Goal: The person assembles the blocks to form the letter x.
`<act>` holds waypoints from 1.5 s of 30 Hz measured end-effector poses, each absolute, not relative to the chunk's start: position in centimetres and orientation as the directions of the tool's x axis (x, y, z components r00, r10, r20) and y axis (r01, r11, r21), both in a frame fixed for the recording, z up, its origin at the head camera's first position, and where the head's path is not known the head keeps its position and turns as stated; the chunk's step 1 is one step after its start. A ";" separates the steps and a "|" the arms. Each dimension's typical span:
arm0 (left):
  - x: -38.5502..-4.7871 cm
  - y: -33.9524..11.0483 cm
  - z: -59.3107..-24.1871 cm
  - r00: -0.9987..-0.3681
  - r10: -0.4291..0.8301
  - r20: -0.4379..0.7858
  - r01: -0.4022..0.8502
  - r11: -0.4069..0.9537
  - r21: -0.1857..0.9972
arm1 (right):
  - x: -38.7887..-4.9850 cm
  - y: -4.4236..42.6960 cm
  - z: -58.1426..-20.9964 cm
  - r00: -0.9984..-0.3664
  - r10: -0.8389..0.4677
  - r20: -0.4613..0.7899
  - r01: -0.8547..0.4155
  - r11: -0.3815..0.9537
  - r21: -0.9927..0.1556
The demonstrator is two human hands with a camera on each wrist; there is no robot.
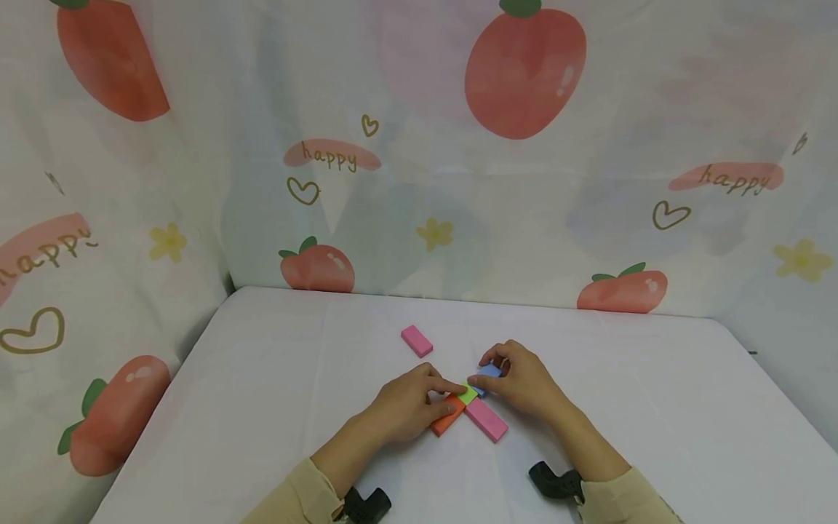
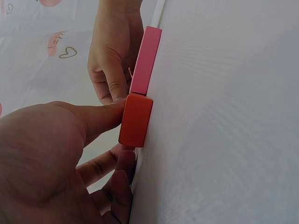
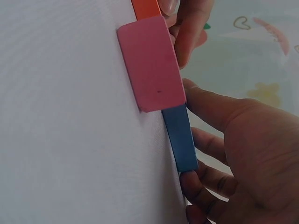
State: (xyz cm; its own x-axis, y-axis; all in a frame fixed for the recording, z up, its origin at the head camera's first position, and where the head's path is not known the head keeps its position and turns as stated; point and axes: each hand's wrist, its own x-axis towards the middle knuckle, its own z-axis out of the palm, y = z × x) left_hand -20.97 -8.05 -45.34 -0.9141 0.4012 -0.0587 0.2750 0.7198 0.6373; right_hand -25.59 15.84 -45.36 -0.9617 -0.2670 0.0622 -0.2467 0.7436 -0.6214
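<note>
Blue block (image 1: pixel 489 371) beside the green block (image 1: pixel 469 397) looks light, stiff, best held by its edges: right hand (image 1: pixel 526 380) pinches it, left hand (image 1: pixel 407 405) presses the green block.

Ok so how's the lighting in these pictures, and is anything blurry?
Head view: dim, fairly even light, only soft shadows on the white tabletop; left wrist: the left hand looks shaded, and faint ripple lines show on the tabletop; right wrist: the backdrop looks soft, while the pink block has clearer edges.
</note>
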 end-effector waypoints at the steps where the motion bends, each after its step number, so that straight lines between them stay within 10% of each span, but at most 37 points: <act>1: -21.0 -8.1 -45.3 -0.915 0.400 -0.059 0.274 0.720 0.638 | -25.6 15.8 -45.3 -0.962 -0.267 0.064 -0.248 0.745 -0.620; 45: -21.0 -8.2 -45.3 -0.909 0.414 -0.045 0.291 0.707 0.645 | -25.4 15.1 -45.6 -0.967 -0.240 0.083 -0.240 0.757 -0.608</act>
